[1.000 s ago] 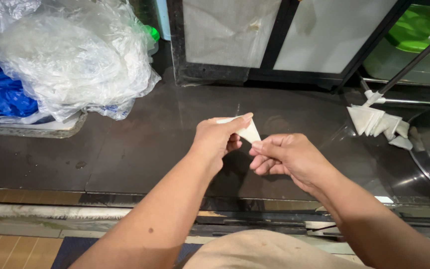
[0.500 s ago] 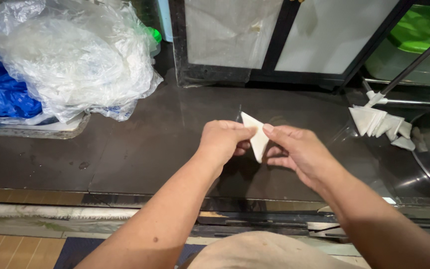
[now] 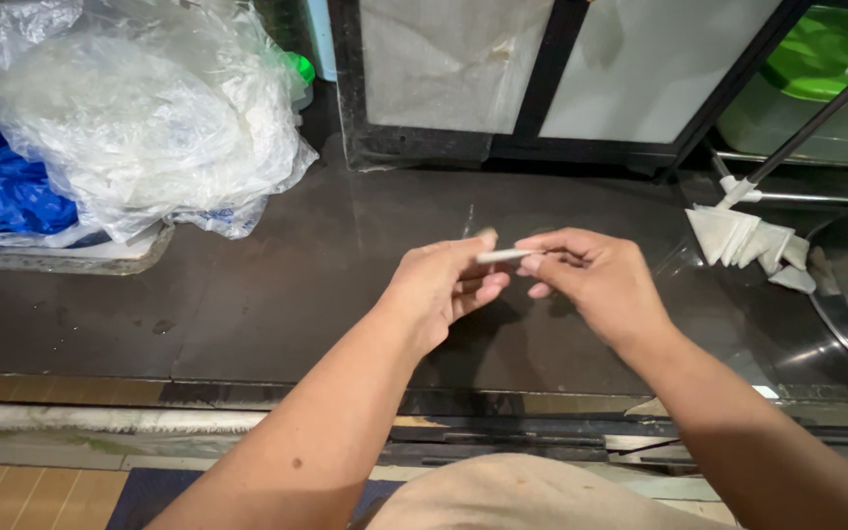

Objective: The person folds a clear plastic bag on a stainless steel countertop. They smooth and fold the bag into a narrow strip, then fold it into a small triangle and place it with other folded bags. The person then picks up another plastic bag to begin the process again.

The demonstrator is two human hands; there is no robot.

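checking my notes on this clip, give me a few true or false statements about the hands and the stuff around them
1. Both hands pinch one thin white piece. True.
2. The left hand rests flat on the counter. False: it is raised, holding the piece.
3. Folded white triangles lie right of the right hand. True.
4. The clear plastic bag sits at the far right. False: it is at the far left.
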